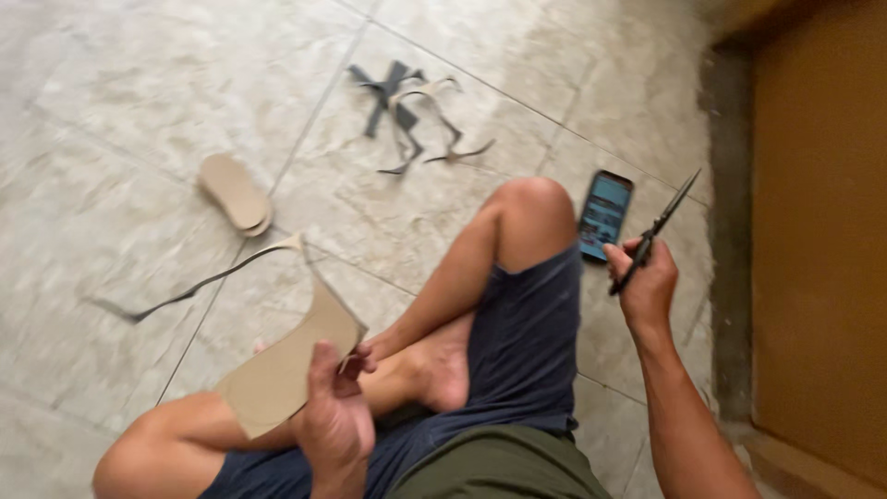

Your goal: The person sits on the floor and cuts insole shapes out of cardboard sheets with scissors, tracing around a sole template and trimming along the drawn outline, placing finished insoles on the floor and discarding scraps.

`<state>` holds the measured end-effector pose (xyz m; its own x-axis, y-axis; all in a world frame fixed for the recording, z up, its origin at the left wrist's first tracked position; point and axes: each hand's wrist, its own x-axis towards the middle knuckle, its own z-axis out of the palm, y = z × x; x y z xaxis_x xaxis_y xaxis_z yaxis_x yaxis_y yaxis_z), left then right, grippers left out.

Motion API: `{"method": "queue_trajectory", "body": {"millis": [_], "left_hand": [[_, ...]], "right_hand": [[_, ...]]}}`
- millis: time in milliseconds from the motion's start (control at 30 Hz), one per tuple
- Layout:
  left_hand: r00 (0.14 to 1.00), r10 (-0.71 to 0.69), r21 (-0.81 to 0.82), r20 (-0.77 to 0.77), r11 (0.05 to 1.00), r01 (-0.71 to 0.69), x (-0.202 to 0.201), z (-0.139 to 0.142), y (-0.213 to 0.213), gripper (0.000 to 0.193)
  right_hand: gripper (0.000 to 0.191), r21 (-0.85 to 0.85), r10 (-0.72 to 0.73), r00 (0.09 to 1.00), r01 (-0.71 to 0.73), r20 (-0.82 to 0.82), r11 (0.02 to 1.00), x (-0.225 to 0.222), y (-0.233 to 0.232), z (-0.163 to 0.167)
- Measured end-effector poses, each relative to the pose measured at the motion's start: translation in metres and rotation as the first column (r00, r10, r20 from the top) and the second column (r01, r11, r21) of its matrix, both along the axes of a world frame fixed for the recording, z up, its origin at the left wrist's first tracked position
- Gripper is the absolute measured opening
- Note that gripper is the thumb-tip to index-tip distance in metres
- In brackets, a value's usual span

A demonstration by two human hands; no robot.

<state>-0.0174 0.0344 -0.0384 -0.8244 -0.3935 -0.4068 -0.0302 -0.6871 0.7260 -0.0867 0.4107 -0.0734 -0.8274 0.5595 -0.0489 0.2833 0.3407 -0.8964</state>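
- You are sitting cross-legged on a pale tiled floor (139, 83), your bare knees and dark blue shorts (517, 342) filling the lower middle of the view
- Your left hand (334, 416) is gripping a tan sheet cut-out (291, 365) at its lower right edge, fingers closed together around it, thumb lying across the near face
- The cut-out is standing tilted above your left leg, and a long thin trimmed strip (217, 277) is trailing from its upper end down to the floor on the left
- Your right hand (647, 286) is holding dark scissors (654, 231), fingers wrapped tight on the handles, blades pointing up and to the right, lying together as far as the blur is allowing you to tell
- A phone with a lit screen (605, 214) is lying on the tiles just beside your right knee, near the scissors hand but apart from it
- A tan sole-shaped piece (236, 192) is lying flat on the floor, well apart from both hands
- A heap of dark and tan offcut strips (411, 115) is lying further out, beyond your knee
- A brown panel (818, 231) is standing along the right edge
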Motion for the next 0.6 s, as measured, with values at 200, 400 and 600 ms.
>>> {"method": "queue_trajectory", "body": {"millis": [200, 400, 600], "left_hand": [[0.994, -0.107, -0.066, 0.014, 0.992, 0.108, 0.001, 0.001, -0.009, 0.024], [0.992, -0.121, -0.079, 0.046, 0.989, 0.124, 0.000, 0.005, -0.006, 0.025], [0.993, -0.106, -0.077, 0.050, 0.991, 0.110, -0.002, 0.007, -0.004, 0.023]], "right_hand": [[0.049, 0.376, -0.164, 0.970, 0.088, 0.177, 0.923, 0.004, 0.019, -0.031], [0.052, 0.333, -0.275, 0.943, 0.204, 0.184, 0.921, -0.002, 0.004, -0.031], [0.048, 0.321, -0.318, 0.931, 0.250, 0.180, 0.914, -0.002, 0.011, -0.032]]}}
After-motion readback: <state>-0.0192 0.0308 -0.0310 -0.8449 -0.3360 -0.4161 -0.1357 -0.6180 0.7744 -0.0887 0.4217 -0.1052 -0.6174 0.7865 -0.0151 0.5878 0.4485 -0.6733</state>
